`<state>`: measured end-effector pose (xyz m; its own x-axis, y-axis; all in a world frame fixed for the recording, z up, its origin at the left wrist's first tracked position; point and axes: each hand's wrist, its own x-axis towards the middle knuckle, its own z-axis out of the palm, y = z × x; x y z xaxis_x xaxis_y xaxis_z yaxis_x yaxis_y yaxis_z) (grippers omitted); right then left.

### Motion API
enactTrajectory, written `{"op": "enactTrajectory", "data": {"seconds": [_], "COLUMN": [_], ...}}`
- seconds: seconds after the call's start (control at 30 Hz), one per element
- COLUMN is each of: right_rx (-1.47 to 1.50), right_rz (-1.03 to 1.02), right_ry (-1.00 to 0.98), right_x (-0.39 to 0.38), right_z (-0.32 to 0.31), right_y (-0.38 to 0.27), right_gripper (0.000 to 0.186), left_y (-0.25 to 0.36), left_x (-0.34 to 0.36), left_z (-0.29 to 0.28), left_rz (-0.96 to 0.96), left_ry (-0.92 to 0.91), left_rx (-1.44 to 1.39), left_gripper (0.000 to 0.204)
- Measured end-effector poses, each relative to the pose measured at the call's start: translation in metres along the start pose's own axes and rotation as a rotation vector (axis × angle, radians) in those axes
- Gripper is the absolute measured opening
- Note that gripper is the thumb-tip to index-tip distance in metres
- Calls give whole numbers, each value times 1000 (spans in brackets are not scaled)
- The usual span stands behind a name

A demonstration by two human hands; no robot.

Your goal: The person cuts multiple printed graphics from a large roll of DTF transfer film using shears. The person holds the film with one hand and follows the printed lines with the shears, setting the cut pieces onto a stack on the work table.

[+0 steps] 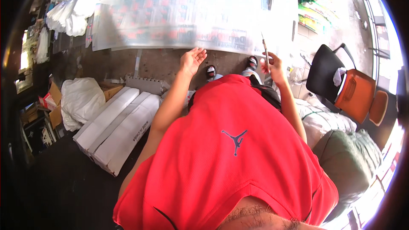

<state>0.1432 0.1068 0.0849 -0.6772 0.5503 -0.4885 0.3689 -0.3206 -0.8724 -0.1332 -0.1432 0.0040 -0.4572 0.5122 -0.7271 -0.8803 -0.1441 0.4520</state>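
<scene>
A wide sheet of clear printed plastic [170, 17] covers the table before me, its front edge hanging slightly over. My left hand [194, 61] is near that front edge, palm up, fingers loosely spread, with nothing in it. At the right end of the sheet, my right hand [273, 65] is closed around a slim, pointed tool [266, 53] with a dark handle and a thin, bright tip. The tip points away from me, over the pale tabletop. Whether the tool is a knife or scissors cannot be made out.
Long white cartons [121, 123] lie at my left, beside a white plastic bag [82, 102]. More white bags [70, 10] hang at the far left. At my right stand a black and orange chair [355, 91] and a large green bundle [347, 157]. Green and yellow sacks [315, 10] lie farther off.
</scene>
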Motion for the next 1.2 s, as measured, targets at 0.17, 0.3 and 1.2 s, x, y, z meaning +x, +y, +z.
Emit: {"op": "enactTrajectory", "data": {"seconds": [0.17, 0.3, 1.2], "right_rx": [142, 272, -200], "right_rz": [30, 23, -469], "right_ry": [-46, 16, -832], "right_x": [-49, -76, -103], "right_z": [42, 58, 178], "right_y": [21, 27, -173], "right_gripper": [53, 58, 55], "left_y": [8, 15, 42], "left_x": [16, 29, 37], "left_z": [-14, -22, 12], "left_rz": [-78, -165, 113], "left_ry": [-50, -40, -9], "left_rx": [5, -107, 45], "left_gripper": [20, 22, 23]}}
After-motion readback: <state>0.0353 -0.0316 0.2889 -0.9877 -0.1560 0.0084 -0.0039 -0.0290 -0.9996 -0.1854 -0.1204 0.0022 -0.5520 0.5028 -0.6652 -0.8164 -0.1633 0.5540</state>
